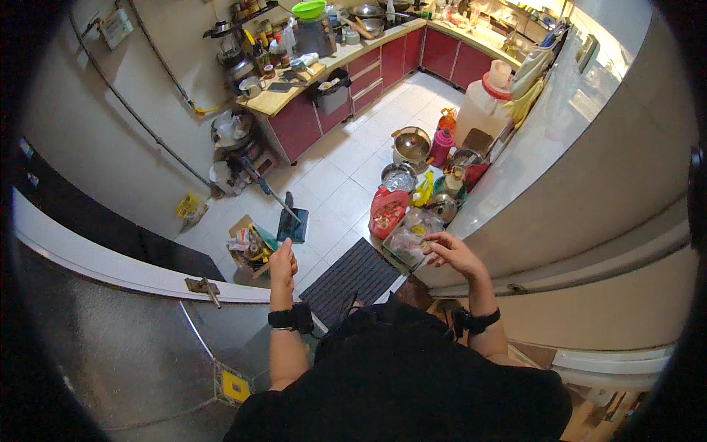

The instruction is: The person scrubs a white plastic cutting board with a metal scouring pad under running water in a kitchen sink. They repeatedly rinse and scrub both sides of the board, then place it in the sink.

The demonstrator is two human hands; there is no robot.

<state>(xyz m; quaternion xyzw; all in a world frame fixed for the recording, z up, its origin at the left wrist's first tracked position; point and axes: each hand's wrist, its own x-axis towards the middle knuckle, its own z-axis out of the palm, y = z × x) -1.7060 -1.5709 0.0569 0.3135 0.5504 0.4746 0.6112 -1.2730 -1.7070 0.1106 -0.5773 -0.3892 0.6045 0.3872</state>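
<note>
My left hand (282, 264) is raised at the kitchen doorway with its fingers curled closed. Just beyond it, a teal piece (266, 237) shows at the edge of a cardboard box (243, 221) of mixed items; I cannot tell whether the hand grips anything. My right hand (455, 256) hovers with loosely bent fingers apart, nothing visible in it. Nearest to it in view are clear plastic bags (409, 239) by the right wall. Black bands circle both wrists. A dark dustpan (293, 226) with a long thin handle stands on the tiles past my left hand.
A dark ribbed mat (349, 281) lies at the threshold. Along the right stand a red basin (388, 211), a metal pot (411, 146), a pink flask (442, 147) and a large clear jug (482, 110). Red cabinets (296, 132) line the back. An open door (147, 276) stands left.
</note>
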